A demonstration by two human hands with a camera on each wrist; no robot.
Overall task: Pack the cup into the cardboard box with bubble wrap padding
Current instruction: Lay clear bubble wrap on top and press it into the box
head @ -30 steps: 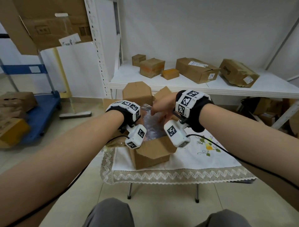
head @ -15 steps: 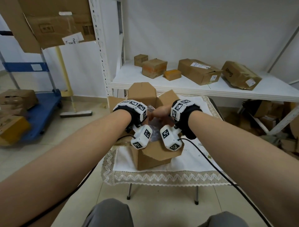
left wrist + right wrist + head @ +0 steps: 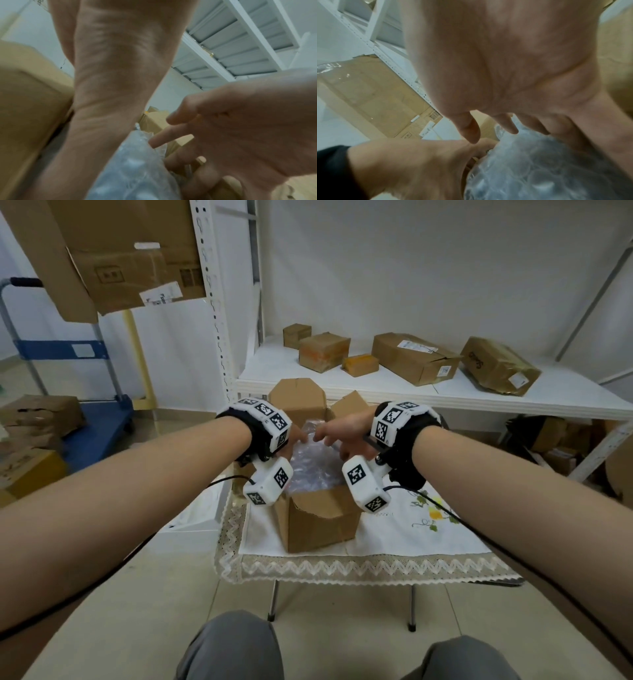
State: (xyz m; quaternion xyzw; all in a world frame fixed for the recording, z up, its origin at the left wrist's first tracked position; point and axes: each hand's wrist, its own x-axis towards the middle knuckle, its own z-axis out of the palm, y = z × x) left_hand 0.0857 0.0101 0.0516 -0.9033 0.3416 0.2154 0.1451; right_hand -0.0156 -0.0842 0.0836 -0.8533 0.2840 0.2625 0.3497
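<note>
Inside the cardboard box, bubble wrap sits under both hands, grips unclear.

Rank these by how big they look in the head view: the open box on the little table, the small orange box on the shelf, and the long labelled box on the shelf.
1. Open box, though it is nearest the camera, so that is unsure.
2. Long labelled box.
3. Small orange box, clearly smallest.

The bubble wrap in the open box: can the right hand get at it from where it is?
Probably yes. The right hand is directly over the bubble wrap, the box flaps stand open, and its fingers seem already on the wrap.
</note>
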